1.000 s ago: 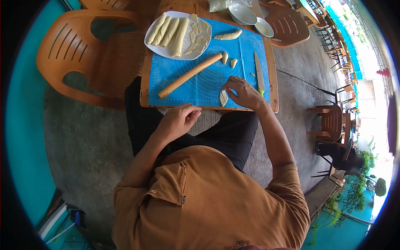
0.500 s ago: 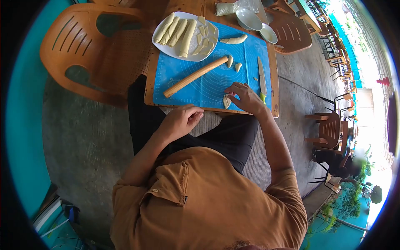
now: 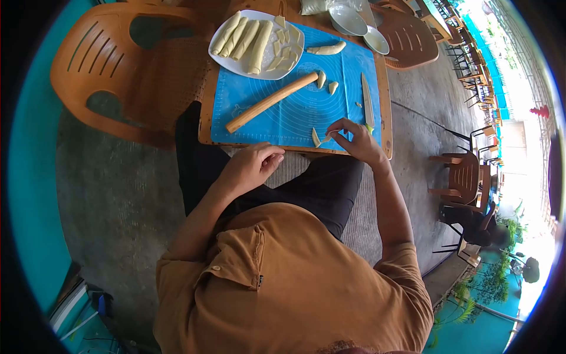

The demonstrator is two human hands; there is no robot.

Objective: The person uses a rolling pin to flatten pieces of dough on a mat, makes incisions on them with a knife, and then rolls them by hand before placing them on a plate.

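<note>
My right hand (image 3: 358, 140) pinches the end of a thin strip of dough beside a small dough piece (image 3: 316, 138) at the near edge of the blue mat (image 3: 265, 121). My left hand (image 3: 253, 167) rests at the table's near edge, fingers curled together, with nothing visible in them. A wooden rolling pin (image 3: 270, 103) lies diagonally on the mat. Past its far end are two small dough pieces (image 3: 333, 87), and a longer dough roll (image 3: 326, 49) lies farther back. The knife (image 3: 367, 101) lies at the mat's right side.
A white plate (image 3: 233, 66) with several dough rolls and cut pieces stands at the back left. Two bowls (image 3: 348, 21) and a plastic bag (image 3: 318, 6) are at the back right. Orange chairs (image 3: 112, 59) flank the table (image 3: 386, 118). A person sits far right.
My right hand has moved slightly right, drawing a thin strip away from the small dough piece. My left hand has hardly moved. The whole view has shifted a little.
</note>
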